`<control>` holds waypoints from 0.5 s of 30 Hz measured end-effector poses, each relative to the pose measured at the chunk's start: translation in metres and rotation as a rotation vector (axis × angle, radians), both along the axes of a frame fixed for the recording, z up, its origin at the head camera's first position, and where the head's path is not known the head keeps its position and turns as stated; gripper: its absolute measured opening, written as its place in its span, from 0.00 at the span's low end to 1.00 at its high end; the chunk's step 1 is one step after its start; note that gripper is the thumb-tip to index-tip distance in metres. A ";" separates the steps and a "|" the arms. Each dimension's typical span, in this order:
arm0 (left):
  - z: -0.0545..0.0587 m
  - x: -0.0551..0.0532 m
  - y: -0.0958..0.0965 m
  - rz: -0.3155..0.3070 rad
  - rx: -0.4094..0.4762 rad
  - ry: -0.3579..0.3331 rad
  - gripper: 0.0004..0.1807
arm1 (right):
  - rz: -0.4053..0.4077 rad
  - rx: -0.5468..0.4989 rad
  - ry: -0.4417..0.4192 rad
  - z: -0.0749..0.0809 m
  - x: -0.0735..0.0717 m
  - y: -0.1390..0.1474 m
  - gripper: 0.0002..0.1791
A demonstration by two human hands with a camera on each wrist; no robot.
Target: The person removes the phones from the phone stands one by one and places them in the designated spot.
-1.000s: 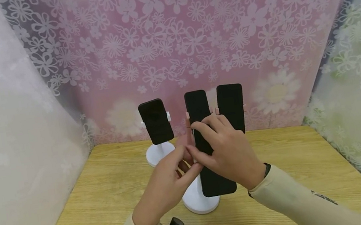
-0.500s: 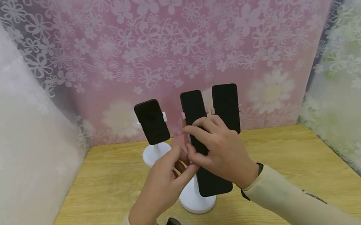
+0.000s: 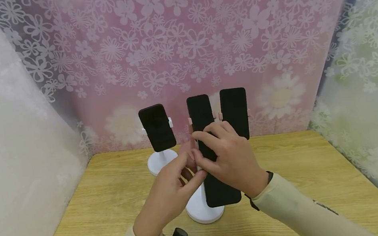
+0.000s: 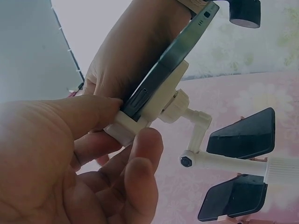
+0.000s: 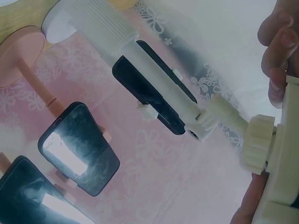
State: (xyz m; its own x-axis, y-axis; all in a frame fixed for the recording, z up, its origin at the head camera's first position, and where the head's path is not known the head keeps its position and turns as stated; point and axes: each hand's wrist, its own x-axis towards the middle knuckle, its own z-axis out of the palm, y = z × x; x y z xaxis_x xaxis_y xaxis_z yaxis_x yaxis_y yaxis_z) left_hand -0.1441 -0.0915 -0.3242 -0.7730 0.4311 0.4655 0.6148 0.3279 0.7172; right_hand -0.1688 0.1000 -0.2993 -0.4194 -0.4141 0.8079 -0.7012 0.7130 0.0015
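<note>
A black smartphone (image 3: 222,192) sits upright in a white phone stand (image 3: 206,212) at the middle front of the table. At the phone's left edge my left hand (image 3: 167,195) pinches the stand's white clamp (image 4: 125,130), thumb on one side and fingers curled below. My right hand (image 3: 232,154) reaches across the screen, its thumb and fingertips bent at that same left edge. Its exact hold there is partly hidden. A ribbed white knob (image 5: 259,144) and jointed arm show behind the clamp in the right wrist view.
Behind, a black phone (image 3: 158,128) stands in a white holder at left. Two more phones, a middle one (image 3: 199,108) and a right one (image 3: 234,107), stand in pink holders. A pink floral backdrop (image 3: 180,54) closes off the wooden table's (image 3: 90,212) far edge.
The head view has shifted slightly, so everything sits a little further left. Both hands keep nearly the same place at the phone's left edge.
</note>
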 end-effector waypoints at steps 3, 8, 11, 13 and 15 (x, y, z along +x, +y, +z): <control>0.000 0.001 0.000 0.010 -0.005 -0.011 0.06 | 0.009 -0.018 -0.002 0.000 -0.001 0.000 0.20; 0.001 0.002 0.000 0.005 -0.003 -0.030 0.06 | 0.001 -0.013 -0.005 0.001 -0.001 0.000 0.14; 0.001 0.001 0.000 -0.007 0.006 -0.022 0.06 | -0.007 -0.006 -0.002 0.001 -0.001 0.000 0.14; 0.001 0.001 0.000 -0.015 0.010 -0.017 0.06 | -0.012 -0.002 -0.001 0.000 -0.001 0.000 0.13; 0.001 0.000 0.000 -0.023 0.014 -0.023 0.06 | -0.018 0.002 0.003 0.000 -0.001 -0.001 0.13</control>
State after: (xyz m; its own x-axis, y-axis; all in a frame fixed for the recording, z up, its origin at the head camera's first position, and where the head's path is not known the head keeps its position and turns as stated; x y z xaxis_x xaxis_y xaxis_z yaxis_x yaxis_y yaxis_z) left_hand -0.1440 -0.0917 -0.3232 -0.7736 0.4421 0.4539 0.6054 0.3041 0.7356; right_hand -0.1702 0.0992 -0.2997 -0.4239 -0.4082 0.8085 -0.6885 0.7253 0.0052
